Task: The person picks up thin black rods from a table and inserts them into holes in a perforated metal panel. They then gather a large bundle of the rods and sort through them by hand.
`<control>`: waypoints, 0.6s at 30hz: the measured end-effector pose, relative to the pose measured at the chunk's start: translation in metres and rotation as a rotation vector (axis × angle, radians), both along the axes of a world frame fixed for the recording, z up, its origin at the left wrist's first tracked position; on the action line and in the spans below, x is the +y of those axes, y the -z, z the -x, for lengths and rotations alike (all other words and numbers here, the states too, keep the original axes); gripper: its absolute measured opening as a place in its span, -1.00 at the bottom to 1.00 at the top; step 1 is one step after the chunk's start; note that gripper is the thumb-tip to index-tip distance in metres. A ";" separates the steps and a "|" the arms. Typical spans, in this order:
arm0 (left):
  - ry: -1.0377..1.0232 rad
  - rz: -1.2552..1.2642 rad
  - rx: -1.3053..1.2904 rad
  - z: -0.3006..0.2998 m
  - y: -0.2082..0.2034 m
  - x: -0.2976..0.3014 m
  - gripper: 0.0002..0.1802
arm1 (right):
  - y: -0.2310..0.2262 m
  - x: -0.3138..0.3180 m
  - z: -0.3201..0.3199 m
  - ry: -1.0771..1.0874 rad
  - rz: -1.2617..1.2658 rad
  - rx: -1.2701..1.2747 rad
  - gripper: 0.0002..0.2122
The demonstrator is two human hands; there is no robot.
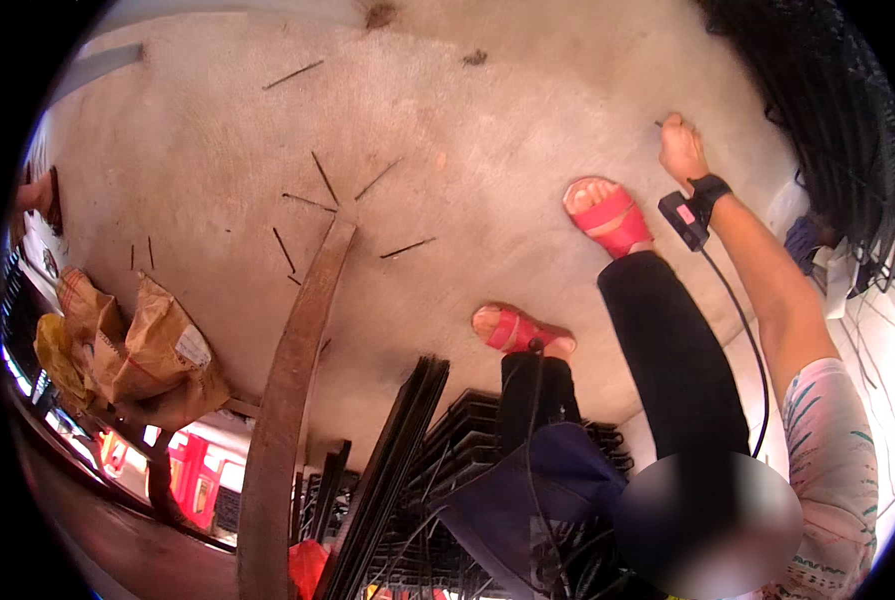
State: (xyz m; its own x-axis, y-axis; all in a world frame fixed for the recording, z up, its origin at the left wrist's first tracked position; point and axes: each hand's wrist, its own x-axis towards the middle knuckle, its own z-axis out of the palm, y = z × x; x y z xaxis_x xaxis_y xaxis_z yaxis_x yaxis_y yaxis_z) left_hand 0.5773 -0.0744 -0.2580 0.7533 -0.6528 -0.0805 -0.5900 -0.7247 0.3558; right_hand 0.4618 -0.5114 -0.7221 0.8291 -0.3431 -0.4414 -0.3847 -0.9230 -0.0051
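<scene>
My right hand (682, 150) is held out at the upper right, its fingers closed. A small dark tip (658, 124) shows at the fingers; the rest of what they hold is hidden. On that wrist is a black strap with a small boxed device (683, 220), from which a cable runs down. To the left, several short thin dark rods lie scattered on the floor, among them one rod (324, 178) near the end of a long brown curved bar (302, 340). My left hand is not in view.
Long black rods (832, 110) are heaped at the upper right. Near the bottom, stacked black metal bars (392, 470) stand beside my legs and red sandals (607, 215). Brown sacks (147, 350) lie at the left, and another person's foot (39, 195) is at the left edge.
</scene>
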 end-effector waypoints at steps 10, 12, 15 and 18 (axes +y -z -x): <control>0.014 -0.011 0.027 -0.018 0.006 0.028 -0.57 | -0.008 0.021 -0.021 -0.213 0.114 0.184 -0.90; -0.010 -0.027 0.025 -0.024 0.011 0.037 -0.57 | -0.009 0.039 -0.032 -0.278 0.113 0.099 -0.89; -0.012 -0.041 0.029 -0.036 0.019 0.043 -0.57 | -0.005 0.068 -0.047 -0.444 -0.119 -0.144 -0.84; -0.014 -0.056 0.032 -0.049 0.029 0.047 -0.57 | -0.007 0.140 -0.083 -0.372 -0.730 -0.289 -0.85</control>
State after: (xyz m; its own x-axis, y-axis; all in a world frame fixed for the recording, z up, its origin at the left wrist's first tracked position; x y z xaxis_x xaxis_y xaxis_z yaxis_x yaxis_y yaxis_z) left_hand 0.6262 -0.0276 -0.2872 0.7589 -0.6358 -0.1408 -0.5685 -0.7523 0.3328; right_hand 0.5447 -0.3709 -0.7150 0.9449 0.2591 -0.1999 0.0492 -0.7163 -0.6960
